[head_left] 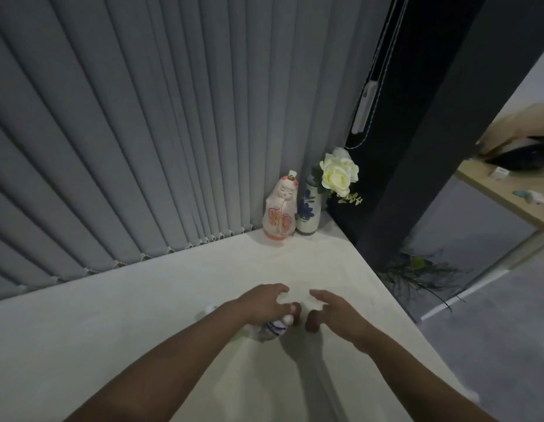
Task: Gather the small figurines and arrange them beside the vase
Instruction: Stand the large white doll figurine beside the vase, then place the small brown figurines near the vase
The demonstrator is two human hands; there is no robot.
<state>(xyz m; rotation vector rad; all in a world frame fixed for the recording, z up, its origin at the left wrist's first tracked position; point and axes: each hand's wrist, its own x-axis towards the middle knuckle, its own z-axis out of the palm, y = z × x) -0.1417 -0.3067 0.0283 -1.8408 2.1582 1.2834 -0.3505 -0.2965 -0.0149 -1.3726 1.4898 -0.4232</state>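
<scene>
A white vase with blue flowers point(307, 210) stands in the far corner of the white table point(179, 287), holding a cream rose point(337, 175). A pink and white doll figurine point(279, 208) stands upright just left of the vase, touching it. Near the middle of the table my left hand point(261, 304) curls over a small white figurine with blue stripes point(273, 328), which is mostly hidden under the palm. My right hand point(337, 312) hovers just right of it, fingers spread and holding nothing. Another small white piece point(210, 309) peeks out behind my left wrist.
Grey vertical blinds point(142, 132) hang along the table's far edge. A dark pillar point(432, 147) rises to the right, with a blind cord point(366, 111). The table's right edge drops to a grey floor with a dark plant point(417, 272). A wooden desk point(508, 190) stands far right.
</scene>
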